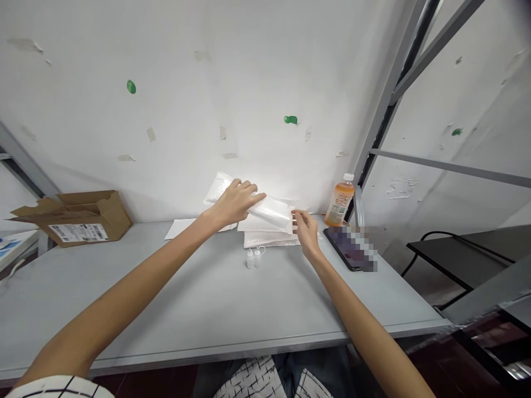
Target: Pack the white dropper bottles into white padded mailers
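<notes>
Gripping a white bubble mailer (265,211).
Left hand (235,202) clasped over top; right hand (306,231) pinching edge at 3 o'clock.

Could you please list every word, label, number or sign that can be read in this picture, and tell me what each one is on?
No text here can be read.
Shipping label on the cardboard box: print and barcodes, too small to read.
Label on the orange drink bottle: too blurred to read.
Phone screen: blurred out.
The white padded envelopes and two small dropper bottles: no print visible.
</notes>
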Motion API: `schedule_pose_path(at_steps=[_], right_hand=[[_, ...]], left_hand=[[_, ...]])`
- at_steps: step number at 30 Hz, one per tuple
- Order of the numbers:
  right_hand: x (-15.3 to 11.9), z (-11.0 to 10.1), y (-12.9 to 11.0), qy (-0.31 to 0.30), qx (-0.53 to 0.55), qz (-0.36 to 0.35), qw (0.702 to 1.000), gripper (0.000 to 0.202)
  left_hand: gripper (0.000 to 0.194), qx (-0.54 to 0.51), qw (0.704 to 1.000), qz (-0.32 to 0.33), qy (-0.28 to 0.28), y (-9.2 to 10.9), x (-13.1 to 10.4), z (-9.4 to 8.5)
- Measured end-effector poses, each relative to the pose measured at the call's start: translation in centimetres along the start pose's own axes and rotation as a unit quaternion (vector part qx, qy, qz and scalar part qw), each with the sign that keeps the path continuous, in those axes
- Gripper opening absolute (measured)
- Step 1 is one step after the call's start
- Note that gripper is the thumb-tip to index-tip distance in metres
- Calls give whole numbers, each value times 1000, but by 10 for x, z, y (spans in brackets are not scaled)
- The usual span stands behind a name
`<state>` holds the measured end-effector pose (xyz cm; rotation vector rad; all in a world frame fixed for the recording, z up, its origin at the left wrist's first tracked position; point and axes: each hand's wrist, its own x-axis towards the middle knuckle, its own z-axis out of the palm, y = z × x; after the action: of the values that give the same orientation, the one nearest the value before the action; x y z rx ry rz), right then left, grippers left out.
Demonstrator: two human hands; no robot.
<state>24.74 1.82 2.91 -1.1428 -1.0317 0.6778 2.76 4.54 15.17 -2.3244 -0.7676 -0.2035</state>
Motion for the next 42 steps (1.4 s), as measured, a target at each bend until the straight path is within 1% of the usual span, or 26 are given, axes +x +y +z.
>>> schedule_pose_path(at_steps=[2, 4, 6, 8, 11, 13, 17, 23, 28, 32, 35, 39, 42], right_hand=[[0, 1, -1, -5, 66, 80, 995, 27], [0, 3, -3, 0, 101, 132, 986, 21], [-1, 4, -3, 4, 125, 161, 979, 15], [-2, 5, -2, 3, 144, 175, 974, 9], [-4, 8, 0, 8, 151, 186, 971, 8], [-5, 9, 0, 28, 147, 186, 971, 11], [-5, 11, -2, 65, 139, 198, 968, 13], [-2, 6, -6, 83, 128, 207, 966, 10], [-4, 5, -12, 54, 134, 222, 964, 10], [-8, 7, -15, 34, 140, 219, 965, 11], [-8, 8, -13, 21, 150, 223, 963, 13], [-6, 8, -8, 28, 152, 225, 962, 11], [-5, 8, -4, 20, 156, 231, 960, 10]], left_hand=[[53, 24, 1000, 17, 8, 5, 5, -4], [42, 39, 999, 28, 2, 10, 9, -8], [32, 50, 998, 33, -9, 15, 14, -12], [28, 61, 997, 37, -14, 20, 18, -16], [26, 76, 996, 51, -19, 25, 24, -18], [25, 79, 995, 57, -21, 28, 27, -20], [21, 68, 996, 48, -12, 30, 31, -22], [18, 87, 996, 32, -10, 26, 30, -31], [22, 116, 992, 45, 5, 25, 22, -39], [22, 109, 993, 49, 22, 24, 18, -42], [24, 96, 993, 53, 34, 22, 16, -42], [24, 94, 993, 55, 39, 21, 14, -41], [24, 96, 993, 59, 42, 20, 13, -41]])
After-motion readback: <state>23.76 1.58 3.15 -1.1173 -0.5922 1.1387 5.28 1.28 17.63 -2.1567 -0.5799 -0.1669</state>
